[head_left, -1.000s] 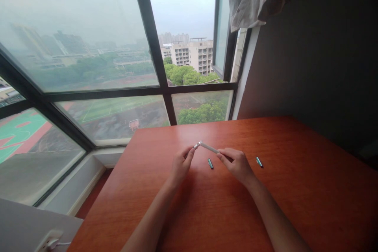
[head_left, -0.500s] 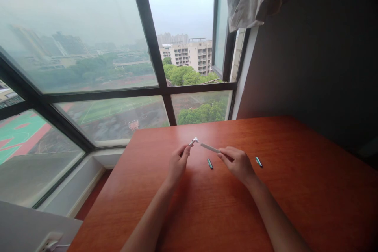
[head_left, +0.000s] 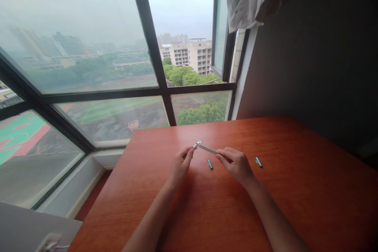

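My left hand (head_left: 180, 166) pinches a silver razor handle (head_left: 197, 144), its metal head end pointing up and away from me. In my right hand (head_left: 236, 164), thumb and fingers close on the near end of a slim, flat, pale grey stick (head_left: 209, 149). The stick's far tip meets or almost meets the razor's head; at this size I cannot tell whether they touch. Below the stick, a teal and black razor cartridge (head_left: 210, 164) lies on the table. A second, similar cartridge (head_left: 258, 162) rests to the right of my right hand.
The reddish-brown wooden table (head_left: 141, 189) reaches to a dark-framed window (head_left: 124, 93) at the back and left. A dark wall (head_left: 307, 63) stands on the right, with grey cloth (head_left: 248, 0) hanging above. A plugged-in socket (head_left: 49, 244) shows at lower left.
My left hand has moved slightly right with the razor handle, and my right hand slightly left with the stick. The gap between razor head and stick tip has closed. The cartridges lie unmoved.
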{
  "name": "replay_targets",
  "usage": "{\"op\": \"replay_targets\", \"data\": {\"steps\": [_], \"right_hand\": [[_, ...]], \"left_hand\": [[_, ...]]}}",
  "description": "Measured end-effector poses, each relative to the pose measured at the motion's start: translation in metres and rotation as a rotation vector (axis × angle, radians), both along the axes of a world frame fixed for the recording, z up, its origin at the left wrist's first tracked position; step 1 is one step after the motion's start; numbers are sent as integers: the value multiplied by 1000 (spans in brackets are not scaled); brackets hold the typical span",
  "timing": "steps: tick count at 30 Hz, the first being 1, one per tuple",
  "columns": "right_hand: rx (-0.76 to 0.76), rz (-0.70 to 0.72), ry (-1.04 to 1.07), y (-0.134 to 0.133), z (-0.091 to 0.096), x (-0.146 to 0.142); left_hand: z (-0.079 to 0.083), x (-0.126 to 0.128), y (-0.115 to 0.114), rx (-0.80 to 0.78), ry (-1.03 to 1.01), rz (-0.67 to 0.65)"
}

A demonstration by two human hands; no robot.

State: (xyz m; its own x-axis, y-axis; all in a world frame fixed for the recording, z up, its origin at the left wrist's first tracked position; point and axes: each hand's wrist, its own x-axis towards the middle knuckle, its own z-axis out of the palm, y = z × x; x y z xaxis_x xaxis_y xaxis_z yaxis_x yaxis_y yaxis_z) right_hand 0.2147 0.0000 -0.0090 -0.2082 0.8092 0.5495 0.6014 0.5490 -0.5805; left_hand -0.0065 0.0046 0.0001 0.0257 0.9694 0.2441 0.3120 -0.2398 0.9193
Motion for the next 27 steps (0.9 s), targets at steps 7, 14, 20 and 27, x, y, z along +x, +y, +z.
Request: {"op": "replay_targets", "data": {"steps": [7,14,20,27], "right_hand": [[2,-23,-32,0,0,0],[14,-44,-51,0,0,1],[7,-48,-65,-2,2,1],[5,-41,-86,-2,3,0]], "left_hand": [[1,0,0,9,-8,1],[1,-2,1,2,-17,15],[0,-2,1,-1,-35,9],[-1,0,0,12,-15,-6]]}}
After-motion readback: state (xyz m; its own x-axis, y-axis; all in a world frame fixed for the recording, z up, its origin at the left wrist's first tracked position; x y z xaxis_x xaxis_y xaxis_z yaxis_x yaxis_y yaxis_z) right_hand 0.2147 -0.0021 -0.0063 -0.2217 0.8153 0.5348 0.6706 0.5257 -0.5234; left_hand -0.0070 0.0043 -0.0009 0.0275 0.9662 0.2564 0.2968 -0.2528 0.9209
